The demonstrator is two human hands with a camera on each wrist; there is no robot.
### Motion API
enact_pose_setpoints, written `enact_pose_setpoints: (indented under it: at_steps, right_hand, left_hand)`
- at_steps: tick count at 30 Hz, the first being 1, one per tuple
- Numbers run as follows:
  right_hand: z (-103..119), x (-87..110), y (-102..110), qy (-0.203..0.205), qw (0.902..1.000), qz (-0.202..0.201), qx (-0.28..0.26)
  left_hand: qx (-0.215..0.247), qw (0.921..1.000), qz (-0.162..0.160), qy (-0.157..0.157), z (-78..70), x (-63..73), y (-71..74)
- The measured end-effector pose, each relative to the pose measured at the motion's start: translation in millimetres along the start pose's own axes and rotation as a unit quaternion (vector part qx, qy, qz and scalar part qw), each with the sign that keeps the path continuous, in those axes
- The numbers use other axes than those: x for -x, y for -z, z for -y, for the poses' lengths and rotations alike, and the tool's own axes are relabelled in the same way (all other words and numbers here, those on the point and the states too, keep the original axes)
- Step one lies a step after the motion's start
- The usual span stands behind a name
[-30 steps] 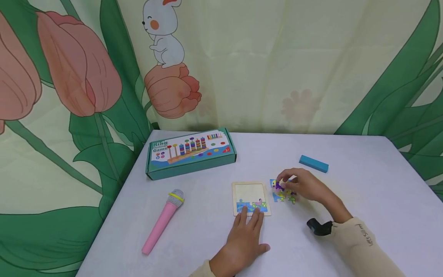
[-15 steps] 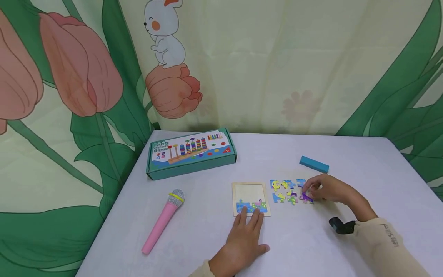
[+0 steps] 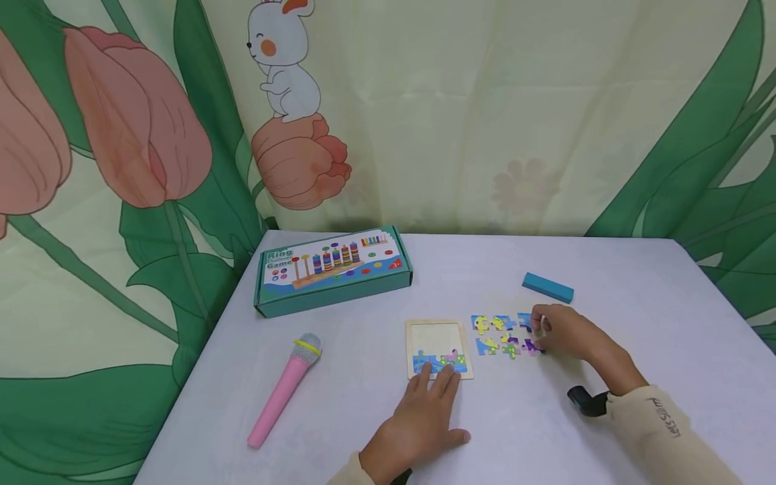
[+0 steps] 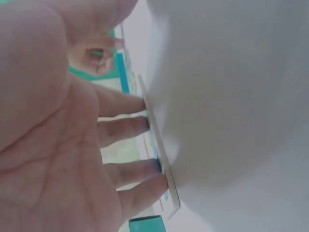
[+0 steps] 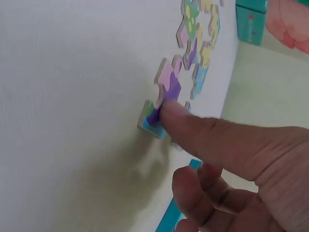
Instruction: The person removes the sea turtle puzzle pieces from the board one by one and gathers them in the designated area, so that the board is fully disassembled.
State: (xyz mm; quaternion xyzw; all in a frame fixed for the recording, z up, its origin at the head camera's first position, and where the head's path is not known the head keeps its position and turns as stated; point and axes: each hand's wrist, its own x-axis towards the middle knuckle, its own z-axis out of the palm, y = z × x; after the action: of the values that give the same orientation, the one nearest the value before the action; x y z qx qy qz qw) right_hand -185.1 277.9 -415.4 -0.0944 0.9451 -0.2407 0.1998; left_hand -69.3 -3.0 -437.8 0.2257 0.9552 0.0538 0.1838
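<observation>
One desk (image 3: 351,367), one wooden puzzle tray (image 3: 409,350), so I'll count from the tray. Loose puzzle pieces (image 3: 487,347) right of it: I get at least six, but they're bunched up and partly covered, so don't hold me to an exact total. A strip of fitted pieces (image 3: 427,362) sits inside the tray, can't make out how many. Grips: two, a left grip (image 3: 418,428) at the tray's near edge and a right grip (image 3: 570,333) off to its right. Then one game box (image 3: 333,273) behind-left of the tray, one pink microphone (image 3: 285,391) to its left, one blue bar (image 3: 548,287) behind-right. One printed rabbit (image 3: 285,64) on the curtain (image 3: 424,101) behind it all.
</observation>
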Motion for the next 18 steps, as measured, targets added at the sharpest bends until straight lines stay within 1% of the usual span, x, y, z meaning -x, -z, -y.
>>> enact_pose_setpoints:
  at_steps: [3, 7, 10, 14, 16, 18]
  right_hand:
    - [3, 1.9, -2, -0.001, 0.9999, -0.004, 0.013]
    - [8, 2.4, -4, -0.005, 0.9999, -0.006, 0.009]
    - [15, 1.2, -7, 0.002, 0.9999, -0.014, 0.003]
    - [29, -1.0, -12, 0.024, 0.9993, -0.026, -0.012]
    - [38, -2.6, -15, 0.034, 0.9987, -0.03, -0.02]
    - [48, -4.4, -17, 0.04, 0.9983, -0.032, -0.028]
  left_hand:
    - [0.022, 0.9997, 0.009, -0.005, 2.8, 1.1, 3.5]
    - [0.041, 0.9989, 0.022, 0.001, 4.3, 1.4, 7.1]
    - [0.048, 0.9984, 0.027, 0.005, 4.7, 2.1, 9.2]
    - [0.063, 0.9979, 0.015, 0.004, 8.6, 5.4, 13.0]
    - [0.072, 0.9974, 0.004, 0.006, 13.1, 6.4, 16.0]
    - [0.094, 0.9955, -0.006, 0.009, 19.3, 7.3, 19.9]
